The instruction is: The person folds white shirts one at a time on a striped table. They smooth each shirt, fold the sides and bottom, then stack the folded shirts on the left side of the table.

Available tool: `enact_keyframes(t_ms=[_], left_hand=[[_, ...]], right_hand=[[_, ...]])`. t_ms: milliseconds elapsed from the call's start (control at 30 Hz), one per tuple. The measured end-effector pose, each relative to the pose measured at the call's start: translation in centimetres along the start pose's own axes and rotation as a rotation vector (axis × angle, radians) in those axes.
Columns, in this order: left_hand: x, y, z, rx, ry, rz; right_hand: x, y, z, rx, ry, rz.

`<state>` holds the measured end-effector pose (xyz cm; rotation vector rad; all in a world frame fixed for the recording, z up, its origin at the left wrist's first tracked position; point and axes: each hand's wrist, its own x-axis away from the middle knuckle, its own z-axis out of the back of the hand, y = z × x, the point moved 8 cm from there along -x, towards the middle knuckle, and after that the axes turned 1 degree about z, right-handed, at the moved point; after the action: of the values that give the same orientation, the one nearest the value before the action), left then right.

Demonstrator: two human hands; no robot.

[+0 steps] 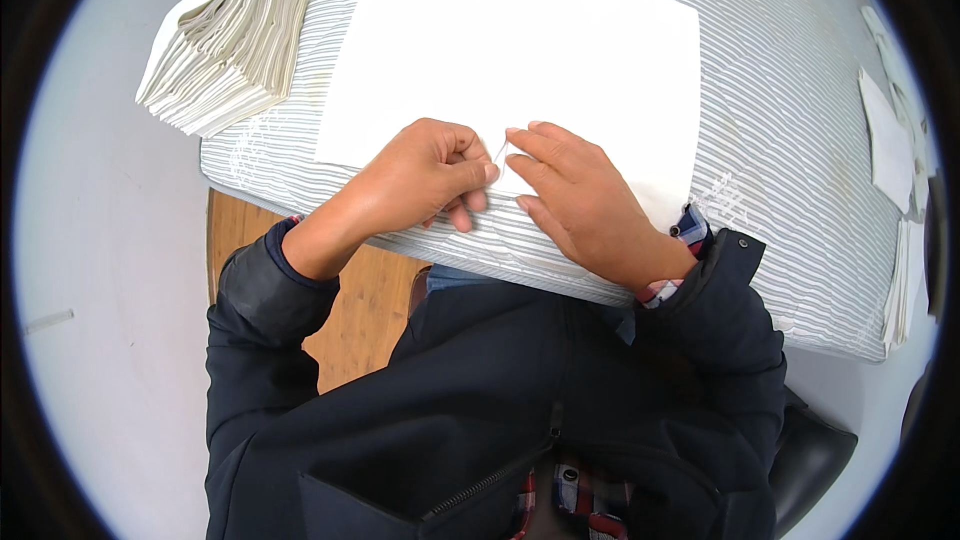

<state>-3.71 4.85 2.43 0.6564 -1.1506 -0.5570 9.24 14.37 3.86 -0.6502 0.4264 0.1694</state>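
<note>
A white cloth lies spread flat in front of me, with a short line or slit at the middle of its far edge. At the near edge my left hand is closed, thumb and forefinger pinched together. A fine thread shows as a thin line between that pinch and the fingertips of my right hand. My right hand rests palm down on the cloth, its fingers stretched out and slightly apart. What lies under its fingertips is hidden.
The cloth lies on a table with a striped cover. At the far left stands a tall stack of folded white cloths. More white cloths lie along the right edge. A black chair is at the lower right.
</note>
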Motion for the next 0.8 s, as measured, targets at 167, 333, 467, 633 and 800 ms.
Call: enact_keyframes(t_ms=[167,333,467,633,800], left_hand=[[0.0,-0.2,-0.1,-0.079,0.001,0.010],[0.8,-0.3,-0.3,-0.148,0.000,-0.102],[2.6,2.2,-0.8,-0.625,0.244,-0.581],[3.6,2.1,-1.9,-0.938,0.386,-0.799],[4.1,2.3,-2.4,-0.996,0.433,-0.935]], right_hand=[[0.1,-0.3,-0.6,0.086,-0.098,0.025],[0.2,-0.3,-0.9,0.153,-0.134,0.055],[0.2,-0.3,-0.9,0.154,-0.119,0.055],[0.2,-0.4,-0.9,0.193,-0.104,0.086],[0.3,-0.4,-0.9,0.141,-0.101,0.080]])
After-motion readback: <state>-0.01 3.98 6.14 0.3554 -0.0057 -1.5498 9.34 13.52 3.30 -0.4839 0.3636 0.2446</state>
